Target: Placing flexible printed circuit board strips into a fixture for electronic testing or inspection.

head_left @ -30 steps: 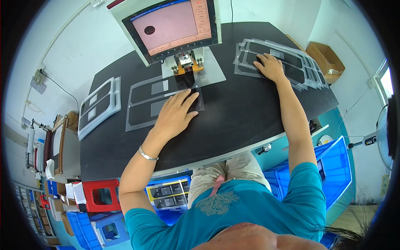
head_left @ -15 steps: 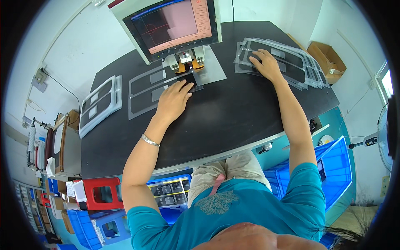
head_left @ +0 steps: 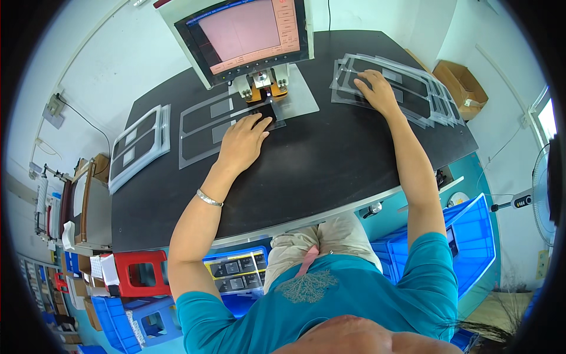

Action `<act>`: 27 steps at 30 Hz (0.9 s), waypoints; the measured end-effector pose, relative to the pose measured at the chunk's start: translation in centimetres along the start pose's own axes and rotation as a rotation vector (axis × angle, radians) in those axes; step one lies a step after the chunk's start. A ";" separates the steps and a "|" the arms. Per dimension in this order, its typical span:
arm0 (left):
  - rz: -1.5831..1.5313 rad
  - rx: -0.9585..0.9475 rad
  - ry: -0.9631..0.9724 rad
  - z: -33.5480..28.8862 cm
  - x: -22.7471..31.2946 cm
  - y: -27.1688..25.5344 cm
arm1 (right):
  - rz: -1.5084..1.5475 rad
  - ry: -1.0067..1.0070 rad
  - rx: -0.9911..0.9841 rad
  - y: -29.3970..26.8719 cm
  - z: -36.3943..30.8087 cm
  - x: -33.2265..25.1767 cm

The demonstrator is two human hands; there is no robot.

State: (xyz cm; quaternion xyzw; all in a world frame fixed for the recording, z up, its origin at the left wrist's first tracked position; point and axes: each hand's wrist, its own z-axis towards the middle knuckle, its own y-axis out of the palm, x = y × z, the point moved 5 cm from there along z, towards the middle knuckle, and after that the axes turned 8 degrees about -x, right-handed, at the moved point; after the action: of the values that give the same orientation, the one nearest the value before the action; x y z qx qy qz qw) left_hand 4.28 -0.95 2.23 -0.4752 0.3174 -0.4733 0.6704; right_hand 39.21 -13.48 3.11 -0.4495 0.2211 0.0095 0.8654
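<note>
My left hand lies palm down with fingers stretched out on a clear plastic sheet with dark windows and pale rectangles. The sheet's right end reaches under the head of a benchtop machine with orange parts, beside a dark piece. At the right, my right hand rests with thumb and fingers apart on a fanned stack of similar clear sheets. Whether its fingertips lift a sheet I cannot tell.
Above the machine head is a monitor showing a mostly pale pink picture. Another sheet stack lies on the black table at the left. A cardboard box stands beyond the right edge; blue crates sit below.
The monitor picture has gone from partly black with a red circle to almost wholly pale pink. Both hands stay nearly where they were; the whole view has shifted slightly.
</note>
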 end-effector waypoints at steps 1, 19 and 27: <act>-0.006 -0.004 0.007 0.0 0.1 0.0 | 0.008 0.003 -0.001 0.0 0.0 0.1; -0.111 -0.005 -0.044 -1.6 -0.4 -1.9 | 0.003 -0.046 0.024 0.0 0.0 0.6; -0.066 0.036 -0.115 0.0 -2.9 0.3 | 0.065 -0.075 0.023 0.2 0.1 -0.5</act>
State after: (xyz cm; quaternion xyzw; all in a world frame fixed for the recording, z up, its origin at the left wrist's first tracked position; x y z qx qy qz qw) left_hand 3.39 1.83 1.91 -0.4997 0.2542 -0.4726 0.6800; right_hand 38.76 -13.23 3.22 -0.4313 0.2031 0.0520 0.8775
